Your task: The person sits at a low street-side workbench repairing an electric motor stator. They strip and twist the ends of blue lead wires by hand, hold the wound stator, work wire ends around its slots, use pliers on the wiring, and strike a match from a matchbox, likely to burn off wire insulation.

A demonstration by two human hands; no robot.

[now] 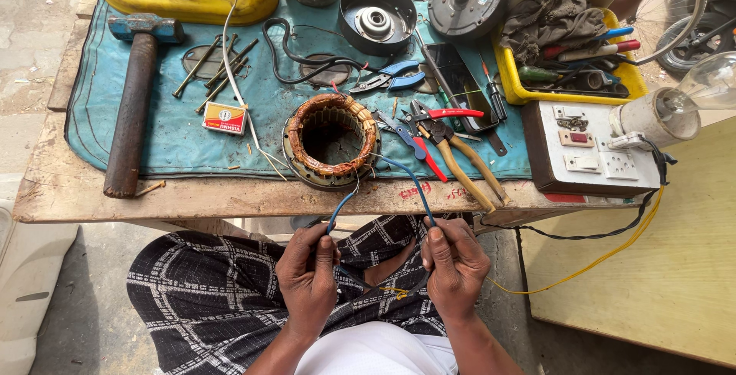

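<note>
While both hands work low over the lap, just below the table (230, 199) edge, each pinches one blue wire. The left hand (308, 271) has its thumb and fingers closed on the left blue wire (340, 208), which rises from the grip to the copper coil ring (332, 141) lying on the blue mat (176, 141) straight above the hands. The right hand (454, 264) is closed on the right blue wire (414, 183), which arcs up and over from its fingertips to the same ring. Between the two grips, a dark wire and a short yellow bit (397, 292) hang; how they join is too small to tell. Up and right of the right hand lie yellow-handled pliers (464, 164) and red-handled cutters (445, 114). Farther right sits a switch board (586, 152) with a bulb (709, 83). Well up and left of the left hand lie a hammer (134, 103) and a small matchbox (225, 117).
</note>
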